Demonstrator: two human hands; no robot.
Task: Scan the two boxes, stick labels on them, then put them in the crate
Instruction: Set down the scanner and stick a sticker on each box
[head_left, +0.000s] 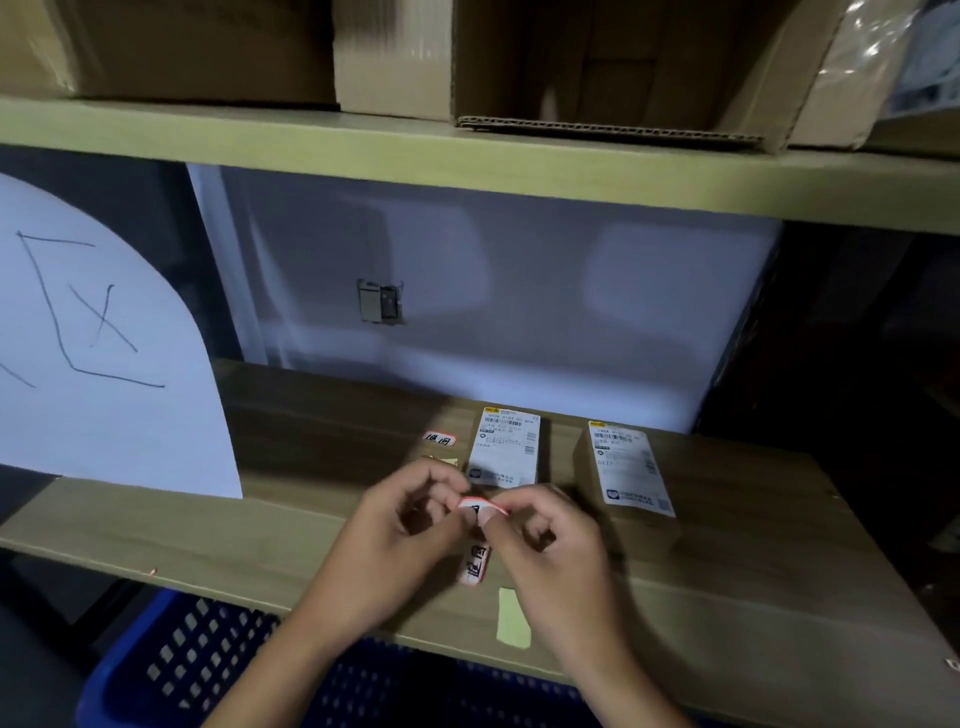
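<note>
Both hands pinch one sticker above the shelf.
Left hand (410, 514) and right hand (545, 530) fingertips closed on sticker (483, 506); boxes (506, 449) behind, crate (218, 660) below shelf (727, 597) edge.

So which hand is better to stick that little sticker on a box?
Probably the right hand. Both hands pinch the small red-edged sticker, but the right one sits closer to both boxes, especially the right box. The left hand is farther away.

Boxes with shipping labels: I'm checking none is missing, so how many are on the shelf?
2. One box stands just beyond the hands, the other box to its right. Both sit on the wooden shelf; none looks hidden.
</note>
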